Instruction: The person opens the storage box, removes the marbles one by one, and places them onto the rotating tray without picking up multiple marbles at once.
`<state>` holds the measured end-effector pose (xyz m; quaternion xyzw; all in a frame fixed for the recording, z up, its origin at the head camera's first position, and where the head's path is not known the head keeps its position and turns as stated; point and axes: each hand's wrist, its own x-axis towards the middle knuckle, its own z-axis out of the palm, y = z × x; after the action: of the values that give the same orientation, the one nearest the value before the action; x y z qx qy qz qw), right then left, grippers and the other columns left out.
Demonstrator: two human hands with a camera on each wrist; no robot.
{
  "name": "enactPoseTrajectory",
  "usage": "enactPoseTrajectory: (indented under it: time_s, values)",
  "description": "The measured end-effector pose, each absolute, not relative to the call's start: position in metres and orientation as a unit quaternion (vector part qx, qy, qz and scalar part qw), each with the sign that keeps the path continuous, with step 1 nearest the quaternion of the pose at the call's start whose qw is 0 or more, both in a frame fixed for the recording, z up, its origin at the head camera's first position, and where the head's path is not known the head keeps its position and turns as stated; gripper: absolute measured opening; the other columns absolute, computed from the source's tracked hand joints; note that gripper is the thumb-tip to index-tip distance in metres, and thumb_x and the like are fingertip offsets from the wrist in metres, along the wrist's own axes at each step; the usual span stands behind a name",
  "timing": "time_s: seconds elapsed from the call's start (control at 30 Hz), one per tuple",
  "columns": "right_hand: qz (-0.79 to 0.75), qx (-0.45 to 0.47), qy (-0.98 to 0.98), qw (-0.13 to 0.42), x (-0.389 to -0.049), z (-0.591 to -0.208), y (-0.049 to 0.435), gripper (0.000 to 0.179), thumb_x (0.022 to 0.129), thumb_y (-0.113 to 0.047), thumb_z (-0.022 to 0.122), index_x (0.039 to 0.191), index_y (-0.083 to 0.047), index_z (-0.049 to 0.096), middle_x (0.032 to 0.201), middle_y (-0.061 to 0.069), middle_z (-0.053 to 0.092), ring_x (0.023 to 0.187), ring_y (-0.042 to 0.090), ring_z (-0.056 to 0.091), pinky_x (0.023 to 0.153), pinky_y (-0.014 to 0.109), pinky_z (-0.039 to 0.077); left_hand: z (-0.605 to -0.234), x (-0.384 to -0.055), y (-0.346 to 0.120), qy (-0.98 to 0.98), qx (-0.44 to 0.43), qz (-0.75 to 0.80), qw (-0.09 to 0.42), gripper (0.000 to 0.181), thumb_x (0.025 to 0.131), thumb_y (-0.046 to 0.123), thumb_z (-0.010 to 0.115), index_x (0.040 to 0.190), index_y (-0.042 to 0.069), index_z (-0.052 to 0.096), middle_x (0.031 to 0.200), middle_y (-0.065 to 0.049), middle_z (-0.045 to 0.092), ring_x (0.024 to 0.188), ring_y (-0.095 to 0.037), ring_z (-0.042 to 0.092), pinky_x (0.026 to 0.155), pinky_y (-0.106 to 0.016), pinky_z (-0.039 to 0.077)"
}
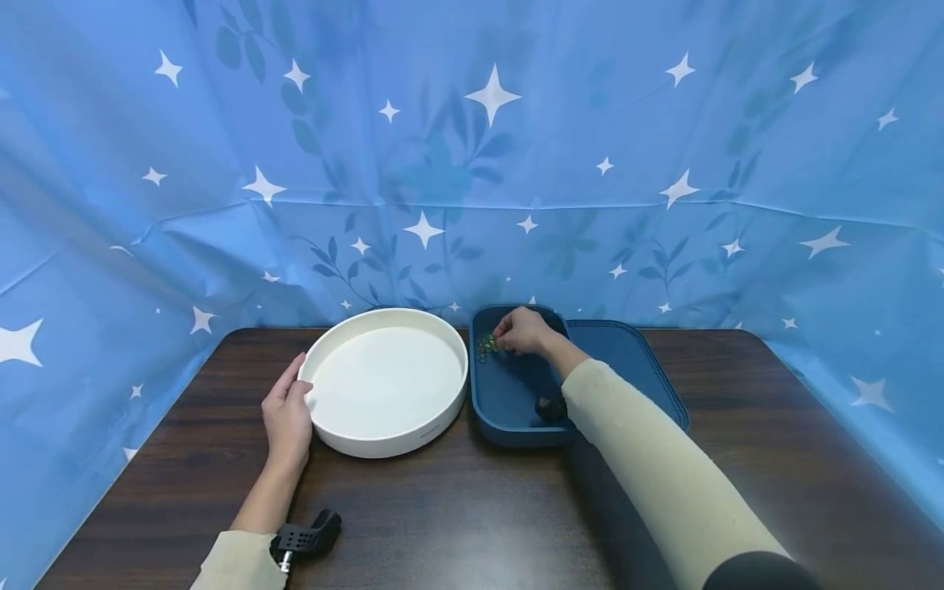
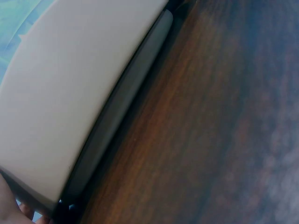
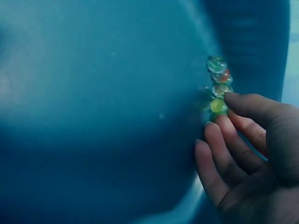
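My left hand point(image 1: 288, 414) grips the left side of a round white tray point(image 1: 387, 381), thumb over the rim and fingers on the outside. In the left wrist view the tray's pale side wall point(image 2: 79, 93) fills the upper left, with fingertips point(image 2: 28, 211) showing beneath its edge. Inside a dark blue bin point(image 1: 509, 401), my right hand point(image 1: 525, 330) reaches down to several glass marbles point(image 1: 483, 347). They lie in a short row along the bin's wall. Thumb and forefinger pinch a yellow-green marble point(image 3: 218, 105) at the row's near end; the other fingers are loosely bent.
Partly under my right sleeve point(image 1: 656, 459), another blue tray point(image 1: 619, 352) lies to the right of the bin. A dark wooden table point(image 1: 442, 516) carries everything. Behind it hangs a blue curtain point(image 1: 575, 106) with white stars, close to the back edge.
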<state>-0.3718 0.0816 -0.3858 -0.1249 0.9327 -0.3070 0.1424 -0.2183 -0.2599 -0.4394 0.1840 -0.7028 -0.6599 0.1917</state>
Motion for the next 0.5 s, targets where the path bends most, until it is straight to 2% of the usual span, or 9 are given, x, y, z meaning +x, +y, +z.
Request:
enactPoseTrajectory:
  time_s: [0.5]
  values:
    - [-0.286, -0.115, 0.943, 0.125, -0.3707, -0.3927, 0.0744, 0.019, 0.094, -0.009, 0.066, 0.11, -0.005, 0.074, 0.106, 0.011, 0.073, 0.089, 0.02, 0.066, 0.075, 0.03, 0.057, -0.4386, -0.2185, -0.26, -0.702, 0.185, -0.661, 0.191, 0.059, 0.097, 0.005, 0.036, 0.154, 0.014, 0.045, 0.163, -0.002, 0.039, 0.152, -0.022, 0.033, 0.125, -0.045, 0.029]
